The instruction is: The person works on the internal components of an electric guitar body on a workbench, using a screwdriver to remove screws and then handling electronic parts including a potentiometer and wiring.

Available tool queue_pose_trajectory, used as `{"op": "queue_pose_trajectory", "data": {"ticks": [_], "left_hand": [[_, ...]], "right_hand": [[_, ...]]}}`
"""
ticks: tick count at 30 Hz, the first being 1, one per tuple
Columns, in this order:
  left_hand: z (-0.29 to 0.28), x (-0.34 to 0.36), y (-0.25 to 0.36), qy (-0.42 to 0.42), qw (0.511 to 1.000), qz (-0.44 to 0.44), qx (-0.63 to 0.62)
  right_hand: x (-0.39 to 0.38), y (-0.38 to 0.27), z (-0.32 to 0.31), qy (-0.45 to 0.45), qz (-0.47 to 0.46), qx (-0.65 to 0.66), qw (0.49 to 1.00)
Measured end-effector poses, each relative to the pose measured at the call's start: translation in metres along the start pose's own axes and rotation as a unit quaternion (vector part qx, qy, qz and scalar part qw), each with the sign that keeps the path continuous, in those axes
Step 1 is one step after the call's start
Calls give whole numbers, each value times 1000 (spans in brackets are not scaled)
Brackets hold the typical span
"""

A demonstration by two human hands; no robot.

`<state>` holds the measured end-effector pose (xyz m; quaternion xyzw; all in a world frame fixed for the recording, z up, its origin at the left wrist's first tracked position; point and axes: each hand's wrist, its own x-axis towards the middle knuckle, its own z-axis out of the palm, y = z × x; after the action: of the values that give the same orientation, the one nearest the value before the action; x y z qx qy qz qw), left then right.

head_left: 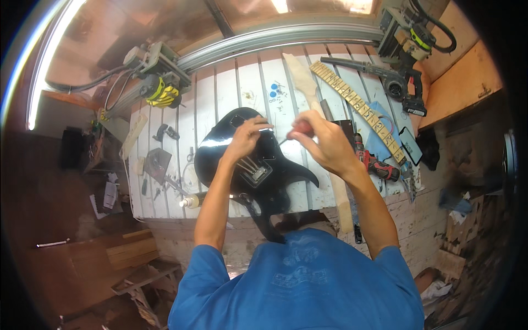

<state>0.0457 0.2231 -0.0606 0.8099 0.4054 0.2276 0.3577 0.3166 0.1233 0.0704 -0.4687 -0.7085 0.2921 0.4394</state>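
Fastening or unfastening: likely step in hand, at the dark cover plate (267,147) on the back of the black guitar (280,170).
Right hand (329,142): wrapped round the red handle of a screwdriver (302,131) — shaft slanting toward 8 o'clock, tip contact unclear.
Left hand (246,137): fingers bent over the guitar's back, at 10 o'clock from the plate; cannot tell whether pinching anything.
Next move: probably calling for a squared-up tip and steady pressure, sparing the gloss.
Guitar's place: lying back-up on the white slatted bench (206,91), near edge, mid-view.
Long axis: running 11 to 5 o'clock — neck toward 5.
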Motion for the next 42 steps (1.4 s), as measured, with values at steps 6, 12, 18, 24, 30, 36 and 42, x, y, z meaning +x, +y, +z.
{"op": "queue_pose_trajectory", "data": {"ticks": [6,12,18,24,30,36,42], "left_hand": [[18,-17,-19,-27,999,-10,-20],[31,-20,-23,-5,1000,-13,1],[35,-20,-25,10,1000,-8,16],[37,-20,-25,23,1000,-7,17],[36,-20,-25,26,1000,-10,8],[36,-20,-24,32,999,-12,12],[36,-20,-23,33,999,-17,7]], "right_hand": [[42,0,32,-49,-49,-61,996],[49,1,42,-48,-52,-94,993],[51,2,46,-52,-39,-121,990],[55,0,46,-55,-43,-130,989],[58,0,49,-55,-28,-102,993],[61,1,51,-60,-32,-137,988],[64,0,53,-65,-65,-182,979]]}}
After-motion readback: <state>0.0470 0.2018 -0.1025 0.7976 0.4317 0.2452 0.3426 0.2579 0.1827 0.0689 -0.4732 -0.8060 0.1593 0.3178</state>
